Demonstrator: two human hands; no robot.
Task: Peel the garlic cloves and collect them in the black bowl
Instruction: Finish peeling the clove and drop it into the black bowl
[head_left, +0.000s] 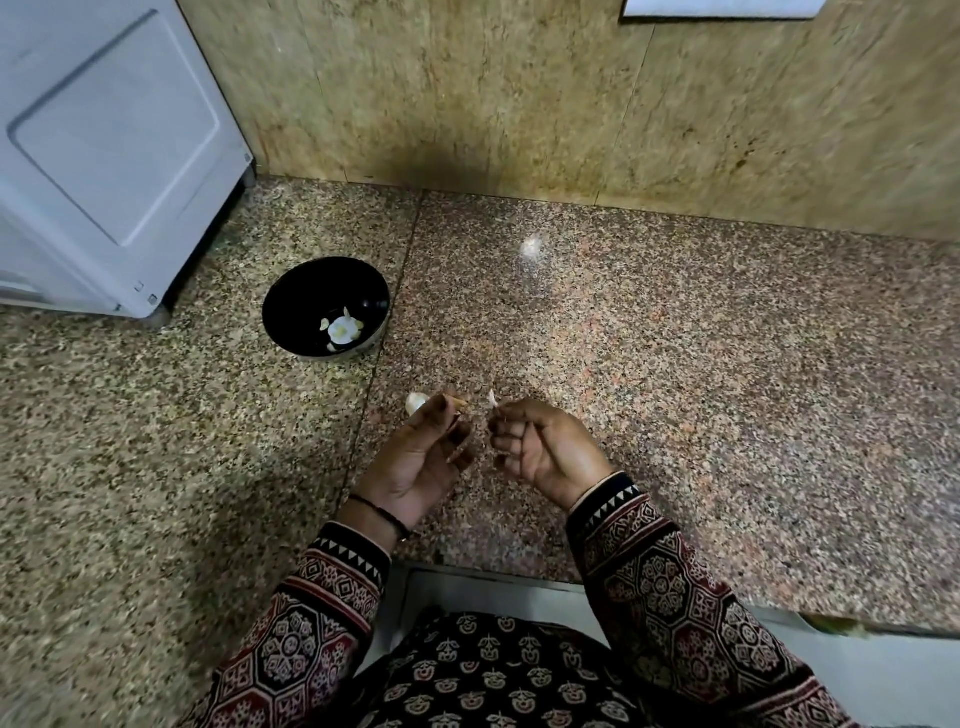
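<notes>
Near the front edge of the speckled granite counter (675, 364), mid-peel. Pinching a small garlic clove (460, 402) in the curled fingertips of the left hand (421, 457), palm turned up, presumably to steady it for stripping. Nipping a pale flake of skin (492, 399) between thumb and forefinger of the right hand (545, 447), other fingers curled in, seemingly to tear it away from the clove. Raised close together, not touching, above the stone. Just beyond the left fingertips, a white piece of garlic (415, 402); cannot tell whether resting on the counter or held. Set toward the back left of the counter, beside a white appliance (104, 156): black bowl (311, 291), well apart from both hands, with a few pale garlic pieces (343, 328) in its bottom. Probably parked within the left arm's reach for dropping in each finished clove.
</notes>
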